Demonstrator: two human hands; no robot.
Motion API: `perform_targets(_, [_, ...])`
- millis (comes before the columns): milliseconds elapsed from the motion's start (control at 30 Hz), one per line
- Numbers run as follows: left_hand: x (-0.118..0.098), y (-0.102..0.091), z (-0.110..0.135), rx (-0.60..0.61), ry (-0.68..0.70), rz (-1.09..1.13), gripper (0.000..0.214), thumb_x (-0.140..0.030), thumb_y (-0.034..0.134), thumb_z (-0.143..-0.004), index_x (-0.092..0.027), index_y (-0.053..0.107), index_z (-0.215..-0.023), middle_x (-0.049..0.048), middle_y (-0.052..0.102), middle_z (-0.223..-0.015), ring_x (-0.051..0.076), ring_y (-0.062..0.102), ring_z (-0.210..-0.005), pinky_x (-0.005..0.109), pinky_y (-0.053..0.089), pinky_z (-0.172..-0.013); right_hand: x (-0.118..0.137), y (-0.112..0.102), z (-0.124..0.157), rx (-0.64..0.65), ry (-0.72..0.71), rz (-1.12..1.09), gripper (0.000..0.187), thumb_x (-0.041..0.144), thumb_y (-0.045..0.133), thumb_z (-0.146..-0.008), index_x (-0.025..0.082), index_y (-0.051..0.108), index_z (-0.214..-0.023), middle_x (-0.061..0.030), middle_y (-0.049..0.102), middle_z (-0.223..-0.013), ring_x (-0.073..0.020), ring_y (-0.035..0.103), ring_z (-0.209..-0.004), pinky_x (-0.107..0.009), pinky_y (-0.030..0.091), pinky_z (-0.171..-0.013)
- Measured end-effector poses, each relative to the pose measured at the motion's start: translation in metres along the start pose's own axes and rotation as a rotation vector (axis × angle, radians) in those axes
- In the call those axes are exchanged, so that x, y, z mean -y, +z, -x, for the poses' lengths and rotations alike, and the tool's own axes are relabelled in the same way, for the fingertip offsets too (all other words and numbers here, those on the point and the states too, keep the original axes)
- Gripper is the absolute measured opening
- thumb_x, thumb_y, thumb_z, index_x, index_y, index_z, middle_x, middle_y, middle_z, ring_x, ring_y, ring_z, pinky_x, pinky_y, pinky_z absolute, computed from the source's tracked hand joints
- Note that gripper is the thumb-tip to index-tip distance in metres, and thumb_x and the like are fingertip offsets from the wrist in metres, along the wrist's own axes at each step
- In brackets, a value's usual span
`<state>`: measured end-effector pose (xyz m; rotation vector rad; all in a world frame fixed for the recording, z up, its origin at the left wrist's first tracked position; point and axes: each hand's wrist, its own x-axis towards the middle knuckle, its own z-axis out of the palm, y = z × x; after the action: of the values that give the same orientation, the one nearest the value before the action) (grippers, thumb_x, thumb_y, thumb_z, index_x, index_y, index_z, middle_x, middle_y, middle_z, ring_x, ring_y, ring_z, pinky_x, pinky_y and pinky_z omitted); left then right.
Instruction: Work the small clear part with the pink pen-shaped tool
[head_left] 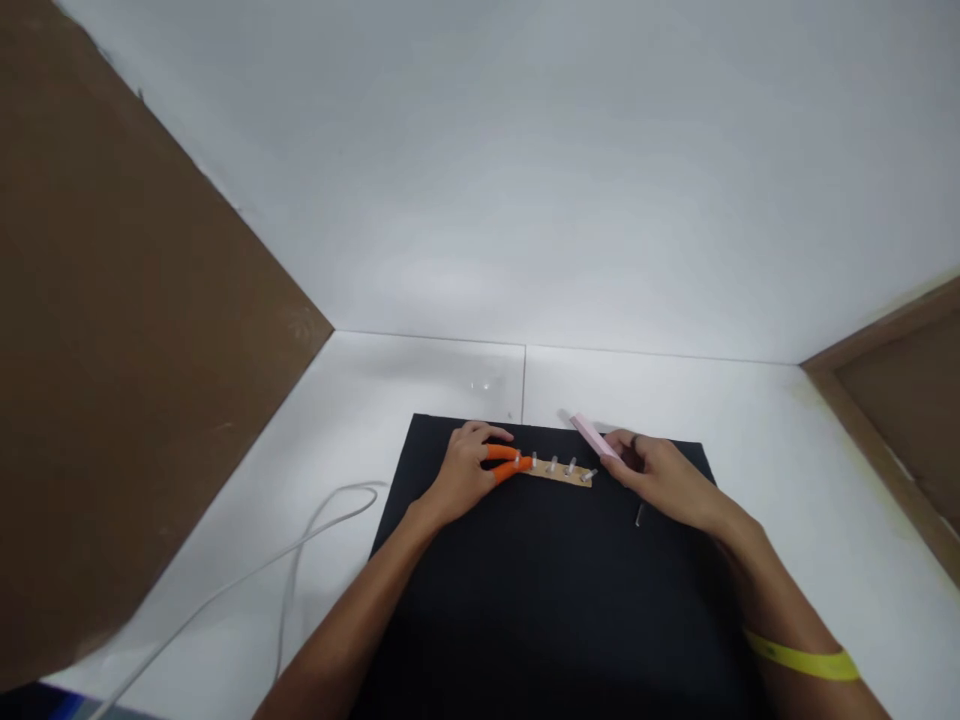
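Note:
A tan strip (559, 471) lies on a black mat (555, 600), with several small clear tube-like pieces (553, 465) along it. My left hand (466, 468) has orange covers (512, 469) on two fingers, which close around the strip's left end, one on each side of a clear piece there. My right hand (660, 475) grips the lower end of a slim pale pink bar (592, 436), tilted up and to the left, just beyond the strip's right end. What is inside the bar, if anything, cannot be seen.
A small thin dark metallic piece (639, 515) lies on the mat below my right hand. A white cable (300, 540) loops over the white table (420, 370) at left. Brown panels (150, 300) flank both sides, and a white wall (555, 180) rises behind.

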<state>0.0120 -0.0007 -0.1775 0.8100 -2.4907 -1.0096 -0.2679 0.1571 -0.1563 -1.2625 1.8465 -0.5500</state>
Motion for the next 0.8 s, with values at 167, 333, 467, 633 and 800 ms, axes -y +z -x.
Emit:
perform_targets(167, [-0.003, -0.002, 0.000, 0.011, -0.011, -0.005, 0.007, -0.030, 0.078, -0.092, -0.029, 0.078, -0.099, -0.0067, 0.066, -0.124, 0.020, 0.053, -0.119, 0.044, 0.034, -0.104, 0.006, 0.004, -0.002, -0.009, -0.030, -0.171, 0.062, 0.072, 0.053, -0.091, 0.013, 0.064, -0.110, -0.0046, 0.057, -0.087, -0.0180, 0.048, -0.076, -0.036, 0.041, -0.070])
perform_targets(333, [-0.002, -0.001, 0.000, 0.014, -0.016, -0.008, 0.007, -0.031, 0.076, -0.094, -0.029, 0.078, -0.100, -0.0081, 0.066, -0.125, 0.018, 0.052, -0.120, 0.041, 0.034, -0.103, 0.000, 0.009, -0.003, 0.018, -0.057, -0.478, 0.076, 0.074, 0.065, -0.090, 0.006, 0.052, -0.122, -0.0082, 0.056, -0.091, -0.0167, 0.054, -0.076, -0.030, 0.051, -0.062])
perform_targets(467, [-0.001, 0.000, 0.000, -0.019, 0.009, 0.000, 0.006, -0.031, 0.079, -0.092, -0.028, 0.077, -0.097, -0.0089, 0.067, -0.123, 0.019, 0.053, -0.119, 0.042, 0.034, -0.103, 0.000, 0.006, -0.001, 0.027, -0.146, -0.645, 0.074, 0.064, 0.074, -0.091, 0.002, 0.048, -0.122, -0.0074, 0.056, -0.087, -0.0105, 0.053, -0.065, -0.024, 0.054, -0.059])
perform_targets(633, [0.000, 0.001, 0.000, -0.020, 0.016, 0.006, 0.006, -0.031, 0.078, -0.092, -0.027, 0.077, -0.097, -0.0074, 0.067, -0.123, 0.019, 0.053, -0.119, 0.042, 0.033, -0.104, -0.010, 0.002, 0.002, 0.069, -0.203, -0.781, 0.062, 0.045, 0.081, -0.092, 0.004, 0.048, -0.125, -0.0169, 0.062, -0.108, -0.0127, 0.060, -0.077, -0.024, 0.059, -0.060])
perform_targets(800, [-0.001, 0.002, -0.001, -0.059, 0.038, 0.032, 0.006, -0.032, 0.078, -0.092, -0.028, 0.077, -0.097, -0.0066, 0.066, -0.124, 0.019, 0.054, -0.118, 0.043, 0.039, -0.103, -0.011, 0.005, -0.001, -0.012, -0.391, -0.997, 0.033, 0.028, 0.082, -0.093, 0.019, 0.067, -0.121, -0.0090, 0.069, -0.112, -0.0183, 0.071, -0.091, -0.026, 0.062, -0.068])
